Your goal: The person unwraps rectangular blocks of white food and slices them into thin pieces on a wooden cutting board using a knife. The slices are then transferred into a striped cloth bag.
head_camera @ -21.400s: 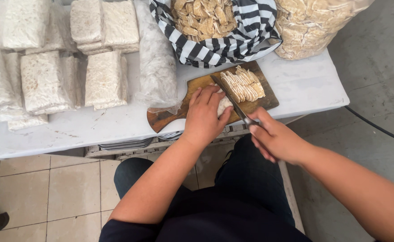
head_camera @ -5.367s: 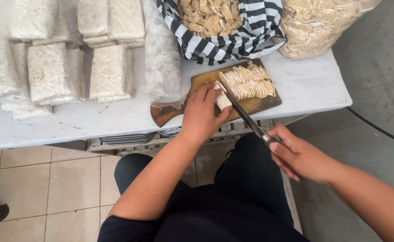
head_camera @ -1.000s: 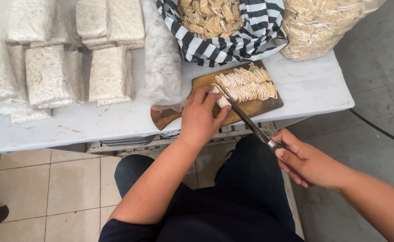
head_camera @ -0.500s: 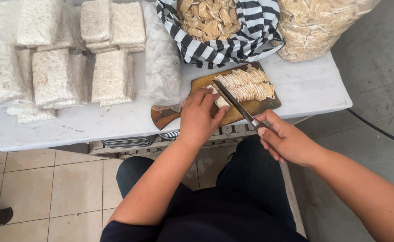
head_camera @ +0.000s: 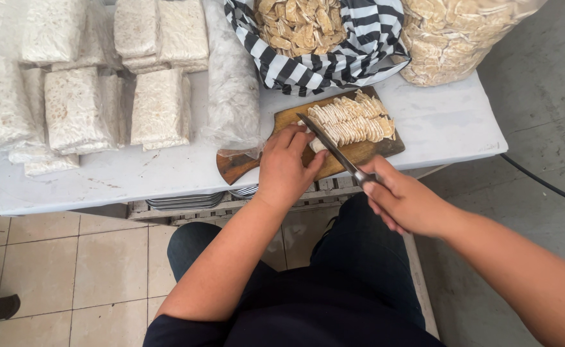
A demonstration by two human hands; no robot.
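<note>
White table (head_camera: 134, 180) loaded with wrapped pale blocks (head_camera: 80, 109), a clear sack of chips (head_camera: 456, 35) and a striped cloth (head_camera: 359, 45) cradling more chips. Near the front edge, a wooden cutting board (head_camera: 359, 153) carrying a row of thin slices (head_camera: 356, 122). Left hand (head_camera: 287, 168) pressed down on an uncut piece on the board; right hand (head_camera: 404, 200) closed round the handle of a knife (head_camera: 330, 146), blade angled across the board beside the slices.

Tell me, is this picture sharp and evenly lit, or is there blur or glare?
Head view: soft, even daylight, no harsh glare; the knife and slices on the board look sharp; faint shadow lies under the left hand; the right hand is slightly soft; edges bend a little.
</note>
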